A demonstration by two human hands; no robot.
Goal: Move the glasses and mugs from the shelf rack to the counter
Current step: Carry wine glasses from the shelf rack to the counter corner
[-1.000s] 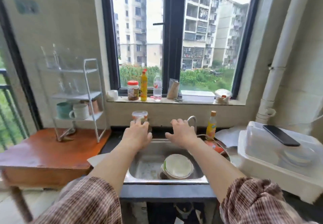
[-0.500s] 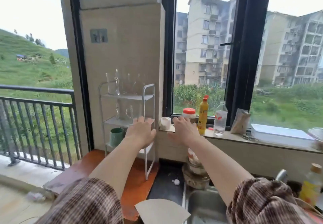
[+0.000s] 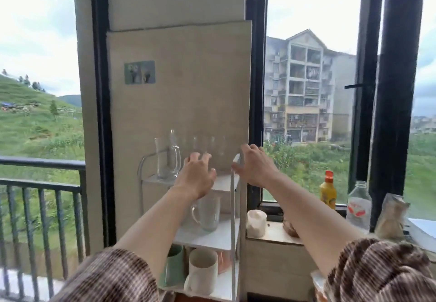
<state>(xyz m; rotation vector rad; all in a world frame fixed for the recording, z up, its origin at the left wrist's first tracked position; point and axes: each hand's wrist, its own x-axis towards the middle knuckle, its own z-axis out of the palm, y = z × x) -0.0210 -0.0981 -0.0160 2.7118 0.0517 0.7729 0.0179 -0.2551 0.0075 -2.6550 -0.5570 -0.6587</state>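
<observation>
A white three-tier shelf rack (image 3: 236, 207) stands against the wall. On its top tier a tall clear glass mug (image 3: 168, 158) stands at the left, with several faint clear glasses (image 3: 213, 147) behind my hands. A clear handled mug (image 3: 207, 212) sits on the middle tier. On the bottom tier are a green mug (image 3: 175, 266), a white mug (image 3: 203, 271) and a pinkish cup (image 3: 223, 262). My left hand (image 3: 195, 174) hovers open over the top tier. My right hand (image 3: 253, 167) is open at the rack's right post, holding nothing.
A window sill to the right carries a white cup (image 3: 256, 222), a yellow bottle (image 3: 328, 192), a clear plastic bottle (image 3: 358, 205) and a bag (image 3: 390, 216). A dark balcony railing (image 3: 42, 183) is at the left. A hook plate (image 3: 139, 71) hangs on the wall.
My view swung left and up from the sink to the rack. Both hands rose from the sink edge to the rack's top tier.
</observation>
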